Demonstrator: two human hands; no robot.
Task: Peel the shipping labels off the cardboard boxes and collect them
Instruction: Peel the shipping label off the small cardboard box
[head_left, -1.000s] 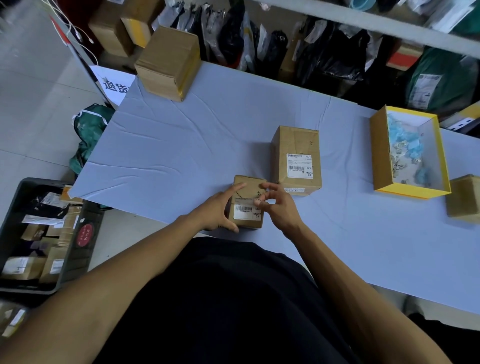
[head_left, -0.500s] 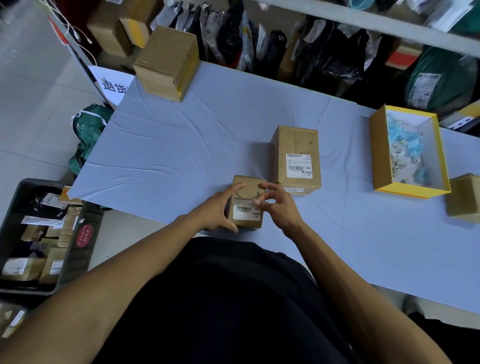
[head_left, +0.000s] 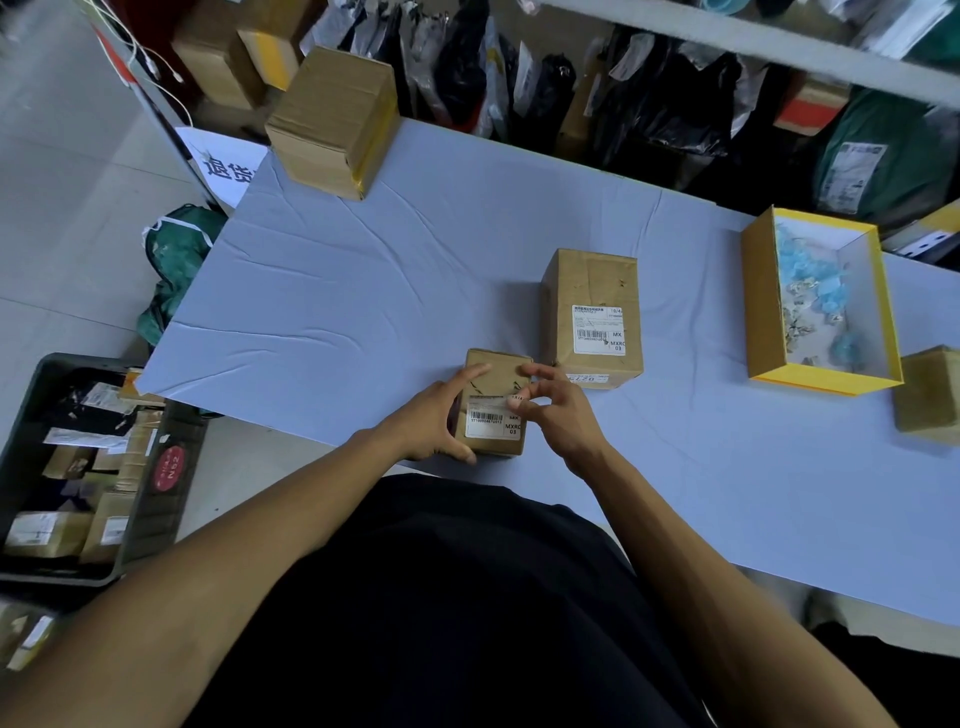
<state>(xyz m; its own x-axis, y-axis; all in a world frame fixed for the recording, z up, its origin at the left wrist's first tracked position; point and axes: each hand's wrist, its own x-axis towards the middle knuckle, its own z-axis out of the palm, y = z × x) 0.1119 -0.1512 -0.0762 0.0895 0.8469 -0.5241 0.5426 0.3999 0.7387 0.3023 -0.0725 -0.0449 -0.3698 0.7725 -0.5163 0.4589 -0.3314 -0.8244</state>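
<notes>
A small cardboard box (head_left: 500, 375) stands near the table's front edge with a white shipping label (head_left: 491, 423) on its top face. My left hand (head_left: 435, 420) grips the box's left side, index finger laid across the top. My right hand (head_left: 558, 410) pinches the label's upper right corner with thumb and fingertip. Just behind, a taller box (head_left: 592, 283) carries its own white label (head_left: 598, 330). At the right, an open yellow box (head_left: 759, 306) holds several crumpled peeled labels (head_left: 813, 296).
A large brown box (head_left: 335, 119) stands at the table's far left corner, and another small box (head_left: 930, 395) at the right edge. A dark crate (head_left: 171, 483) of parcels sits on the floor to the left. Black and green parcel bags (head_left: 675, 104) line the back.
Almost nothing has moved. My right fingertips have shifted slightly on the label's upper right corner; the box and my left hand stay put.
</notes>
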